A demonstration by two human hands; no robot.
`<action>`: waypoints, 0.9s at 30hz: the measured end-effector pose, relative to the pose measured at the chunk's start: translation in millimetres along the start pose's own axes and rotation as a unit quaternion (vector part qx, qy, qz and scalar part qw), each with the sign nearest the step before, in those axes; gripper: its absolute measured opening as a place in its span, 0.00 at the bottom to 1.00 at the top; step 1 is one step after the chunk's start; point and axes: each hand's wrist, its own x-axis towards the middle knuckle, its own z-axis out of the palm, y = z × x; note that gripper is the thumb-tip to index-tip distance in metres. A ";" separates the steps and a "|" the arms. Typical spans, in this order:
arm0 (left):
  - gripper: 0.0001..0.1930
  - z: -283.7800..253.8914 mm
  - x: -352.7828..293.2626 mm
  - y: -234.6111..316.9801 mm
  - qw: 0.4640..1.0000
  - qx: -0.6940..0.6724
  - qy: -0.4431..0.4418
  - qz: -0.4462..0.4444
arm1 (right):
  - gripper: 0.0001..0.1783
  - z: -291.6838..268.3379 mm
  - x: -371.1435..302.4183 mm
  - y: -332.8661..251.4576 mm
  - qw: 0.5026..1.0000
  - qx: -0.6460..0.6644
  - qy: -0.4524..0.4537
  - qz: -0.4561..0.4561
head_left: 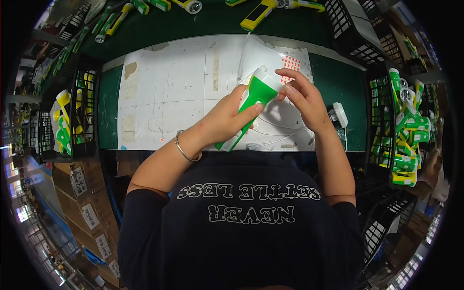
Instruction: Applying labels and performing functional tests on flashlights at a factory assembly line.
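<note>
A green flashlight [258, 92] with a white head lies slanted over the worktable, its head pointing away from me. My left hand [237, 111] is wrapped round its body, thumb across the green side. Close beside the head is my right hand [304, 96], its fingers bent and apart, with the index finger stretched toward the head. I cannot make out anything between those fingers. Just behind both hands lies a pale glossy sheet [258, 50] with a patch of small red stickers [291, 63]. A white cable [275, 133] loops on the table under the right forearm.
A white worn board [166, 92] covers the green tabletop. Black crates of green and yellow flashlights stand at left [79, 121] and right [379, 130]. More flashlights [258, 14] lie along the far edge. A white plug [340, 115] sits right of my forearm; cardboard boxes [79, 186] stand lower left.
</note>
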 end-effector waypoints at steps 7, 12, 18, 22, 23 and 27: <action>0.22 5.1 -5.6 3.2 0.962 0.255 0.031 0.090 | 0.28 1.4 -3.2 -10.0 0.992 -0.111 -0.053 0.007; 0.22 -15.2 -15.4 12.4 0.901 0.416 0.039 0.120 | 0.33 -8.1 -9.9 -13.0 0.994 -0.015 -0.100 0.028; 0.21 -22.3 -23.6 28.9 0.902 0.428 0.008 0.052 | 0.32 -0.3 -10.7 3.9 0.992 0.107 -0.061 0.005; 0.21 -13.2 -18.9 17.8 0.906 0.410 0.028 0.096 | 0.31 13.9 -12.7 -1.0 0.997 0.022 -0.061 0.031; 0.21 -12.5 -18.4 17.3 0.901 0.424 0.027 0.083 | 0.31 14.1 -12.9 0.8 0.997 0.029 -0.062 0.031; 0.20 -10.6 -20.4 17.8 0.896 0.437 0.024 0.079 | 0.31 13.6 -15.7 3.4 0.997 0.040 -0.063 0.029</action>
